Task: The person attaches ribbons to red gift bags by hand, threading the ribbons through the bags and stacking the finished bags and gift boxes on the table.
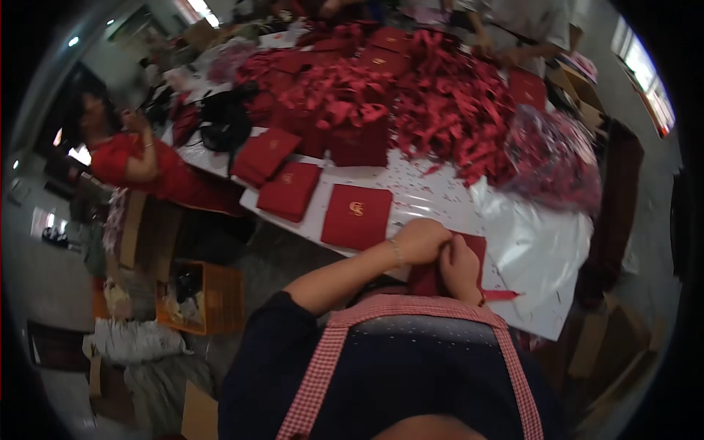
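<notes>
Both hands meet over a dark red pouch [473, 246] at the near edge of the white table [411, 194]. My left hand [424, 240] comes in from the left with its fingers bent together. Against its fingertips is my right hand [460, 268], also closed. What the fingers pinch is too small to make out. A red ribbon end [502, 295] sticks out to the right of the pouch. Just left of my hands lies a red pouch with a gold emblem [357, 215]. Further left are two more red stacks [289, 192] [267, 154].
A heap of red ribbons [455, 110] covers the table's far side, beside a clear bag of ribbons [554, 158] and white plastic sheet [532, 235]. A co-worker in red [136, 158] is at the left. An orange crate [224, 297] stands on the floor.
</notes>
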`<state>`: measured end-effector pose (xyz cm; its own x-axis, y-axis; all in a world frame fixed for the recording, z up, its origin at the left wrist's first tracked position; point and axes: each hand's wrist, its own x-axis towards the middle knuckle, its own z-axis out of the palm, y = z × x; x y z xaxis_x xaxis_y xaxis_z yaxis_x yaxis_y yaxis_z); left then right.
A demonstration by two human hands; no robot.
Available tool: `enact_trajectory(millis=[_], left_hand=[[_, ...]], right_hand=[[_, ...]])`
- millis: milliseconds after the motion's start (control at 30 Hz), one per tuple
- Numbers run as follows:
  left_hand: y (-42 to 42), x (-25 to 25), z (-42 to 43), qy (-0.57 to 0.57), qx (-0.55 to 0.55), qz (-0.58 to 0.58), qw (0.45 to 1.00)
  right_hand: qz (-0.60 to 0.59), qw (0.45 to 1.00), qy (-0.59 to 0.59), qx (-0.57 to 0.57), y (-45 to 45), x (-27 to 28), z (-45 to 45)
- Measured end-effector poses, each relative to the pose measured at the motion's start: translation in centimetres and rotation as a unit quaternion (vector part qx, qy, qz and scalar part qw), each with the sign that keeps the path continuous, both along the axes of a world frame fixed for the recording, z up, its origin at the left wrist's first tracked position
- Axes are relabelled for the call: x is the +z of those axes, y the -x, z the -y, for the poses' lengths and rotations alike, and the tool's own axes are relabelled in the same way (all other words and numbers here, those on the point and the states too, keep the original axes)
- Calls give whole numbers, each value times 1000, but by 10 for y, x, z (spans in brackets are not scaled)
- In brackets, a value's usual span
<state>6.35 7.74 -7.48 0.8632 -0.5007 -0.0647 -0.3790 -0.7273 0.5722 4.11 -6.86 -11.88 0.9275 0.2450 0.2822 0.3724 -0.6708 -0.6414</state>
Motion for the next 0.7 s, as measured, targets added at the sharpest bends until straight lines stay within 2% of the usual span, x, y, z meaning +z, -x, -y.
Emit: enact_trajectory(millis=[33,133,167,200,233,267,400,467,500,533,633,700], left_hand=[[2,4,2,-15,6,21,1000],[2,11,-3,38,-4,18,999],[3,14,-4,6,-6,17,1000],[3,13,-5,6,-5,21,1000],[2,11,-8,10,-23,5,1000],[1,10,-9,14,-42,-13,999],[-15,34,-10,-36,-126,-69,989],[-32,41,-10,59,-62,-317,945],[-38,51,-10,53,-76,-354,931],[-45,48,-8,52,-71,-348,933],[-68,25,-4,-46,-161,-440,882],[-73,13,-1,-52,-139,-422,894]], right_hand=[[-6,1000,13,-17,0,-1,-2],[41,998,-37,2,-3,-1,1],[47,998,-39,7,-3,-7,7],[-79,989,-121,34,-2,-4,11],[-204,956,-201,60,-3,1,12],[-218,931,-287,51,0,6,11],[-296,918,-252,75,-16,23,25],[-353,908,-199,104,-26,25,28],[-348,909,-198,111,-26,26,26],[-340,915,-198,93,-23,25,24],[-296,930,-201,82,-23,12,14],[-271,943,-183,64,-19,12,18]])
